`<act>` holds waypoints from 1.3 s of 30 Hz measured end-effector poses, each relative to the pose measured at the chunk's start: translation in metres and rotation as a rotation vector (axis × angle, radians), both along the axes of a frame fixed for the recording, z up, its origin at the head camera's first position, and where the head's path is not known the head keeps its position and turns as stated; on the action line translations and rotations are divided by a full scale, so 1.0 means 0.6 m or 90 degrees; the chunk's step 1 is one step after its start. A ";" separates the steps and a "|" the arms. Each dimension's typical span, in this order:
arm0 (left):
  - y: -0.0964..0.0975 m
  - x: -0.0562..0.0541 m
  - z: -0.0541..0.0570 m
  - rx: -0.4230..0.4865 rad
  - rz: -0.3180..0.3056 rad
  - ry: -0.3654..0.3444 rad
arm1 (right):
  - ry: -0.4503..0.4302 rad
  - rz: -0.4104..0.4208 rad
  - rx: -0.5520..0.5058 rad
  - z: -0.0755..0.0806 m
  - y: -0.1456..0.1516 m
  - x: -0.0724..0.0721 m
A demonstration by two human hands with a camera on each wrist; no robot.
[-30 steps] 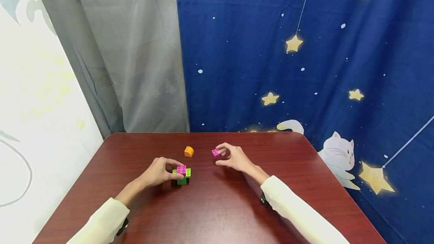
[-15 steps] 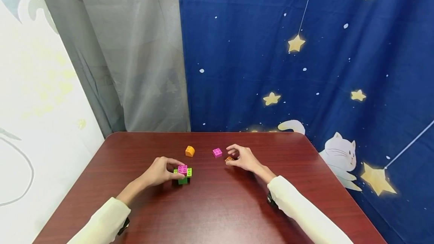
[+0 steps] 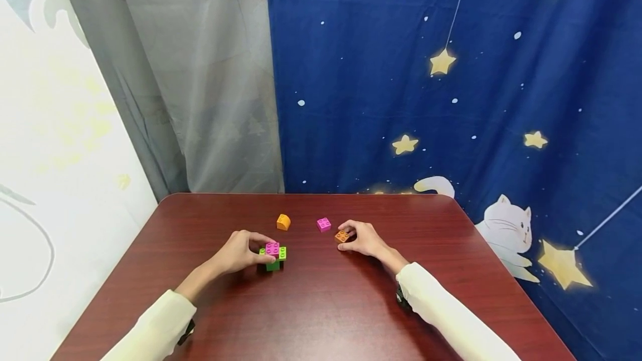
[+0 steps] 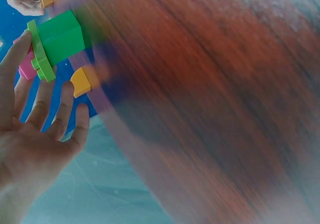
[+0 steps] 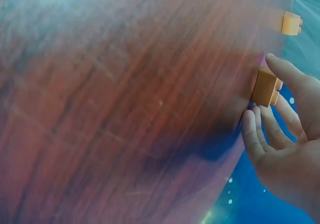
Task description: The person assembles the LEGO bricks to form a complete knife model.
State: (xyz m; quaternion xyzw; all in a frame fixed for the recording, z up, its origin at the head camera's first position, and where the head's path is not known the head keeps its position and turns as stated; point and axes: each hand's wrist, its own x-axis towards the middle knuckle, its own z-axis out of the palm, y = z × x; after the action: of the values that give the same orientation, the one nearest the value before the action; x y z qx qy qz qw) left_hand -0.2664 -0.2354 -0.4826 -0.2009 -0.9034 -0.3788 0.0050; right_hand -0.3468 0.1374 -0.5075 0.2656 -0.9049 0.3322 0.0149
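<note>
My left hand (image 3: 243,252) grips a small stack of toy building bricks between thumb and fingers. A pink brick (image 3: 272,247) tops it, a lime-green piece (image 4: 41,51) lies in the middle, and a green brick (image 4: 61,36) forms the base. To the right, thumb and fingertips of my right hand (image 3: 366,239) pinch an orange brick (image 3: 342,237) from two sides, low at the tabletop. Its studs face up in the head view, and the right wrist view shows its plain side. Just beyond lies a loose pink brick (image 3: 324,224).
A yellow-orange brick with a curved top (image 3: 283,222) stands behind the stack. The dark red wooden table (image 3: 311,305) ends at a back edge before a grey curtain (image 3: 230,127) and a blue star-patterned curtain (image 3: 361,99).
My right hand has left the loose pink brick, shifted right and closed around the orange brick. My left hand has stayed on the stack. The head view has shifted slightly.
</note>
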 end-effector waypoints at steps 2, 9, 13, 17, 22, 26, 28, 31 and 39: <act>0.000 0.000 0.000 0.001 0.001 -0.002 | -0.002 -0.004 -0.005 -0.001 -0.002 0.001; 0.000 0.002 0.002 0.001 0.007 -0.018 | -0.017 -0.007 -0.043 0.000 -0.006 0.005; -0.001 0.002 0.001 0.005 0.009 -0.023 | -0.027 -0.010 -0.045 0.000 -0.007 0.006; -0.002 0.002 0.000 0.010 0.010 -0.024 | -0.028 -0.006 -0.042 0.004 -0.012 0.009; -0.002 0.002 0.001 0.014 0.010 -0.019 | -0.017 0.008 -0.043 0.015 -0.023 0.012; -0.002 0.001 0.003 0.014 0.011 -0.020 | -0.014 0.025 -0.051 0.025 -0.036 0.015; -0.002 0.000 0.003 0.012 0.010 -0.020 | -0.012 0.033 -0.052 0.028 -0.042 0.016; -0.002 -0.001 0.003 0.010 0.008 -0.018 | -0.012 0.041 -0.050 0.032 -0.052 0.018; -0.002 -0.004 -0.001 0.016 -0.003 -0.015 | -0.008 0.071 -0.061 0.042 -0.080 0.027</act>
State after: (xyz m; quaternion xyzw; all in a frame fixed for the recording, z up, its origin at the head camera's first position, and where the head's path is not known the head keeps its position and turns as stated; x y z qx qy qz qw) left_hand -0.2686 -0.2368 -0.4832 -0.1984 -0.8981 -0.3924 -0.0036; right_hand -0.3304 0.0897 -0.4822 0.3123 -0.8720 0.3768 0.0036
